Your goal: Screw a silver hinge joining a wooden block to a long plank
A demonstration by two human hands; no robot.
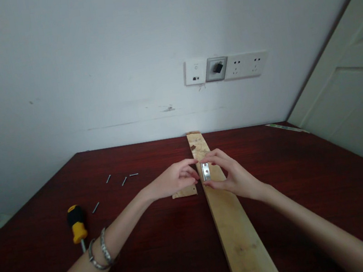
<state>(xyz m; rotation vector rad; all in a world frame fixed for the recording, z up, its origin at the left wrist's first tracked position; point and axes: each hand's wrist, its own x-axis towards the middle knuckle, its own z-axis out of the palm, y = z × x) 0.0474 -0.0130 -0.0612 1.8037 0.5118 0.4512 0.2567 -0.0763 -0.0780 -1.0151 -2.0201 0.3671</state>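
Note:
A small shiny metal hinge (206, 171) with screw holes is at the left edge of a long wooden board (241, 241). My right hand (230, 172) grips the hinge's two ends between thumb and fingers. Just left of it, my left hand (176, 179) has its index finger stretched out to the hinge's upper end, the other fingers loosely bent and apart. It holds nothing that I can see. Beneath my left hand lies a short wooden piece (185, 192) with a small hole, partly hidden by the hand.
On the dark red table (153, 260), several screws, one of them a loose screw (96, 207), lie at the left. A yellow-and-black screwdriver (77, 223) is partly behind my left forearm. Wall sockets (242, 66) sit above the far edge; a thin strip (287, 128) lies at the back right.

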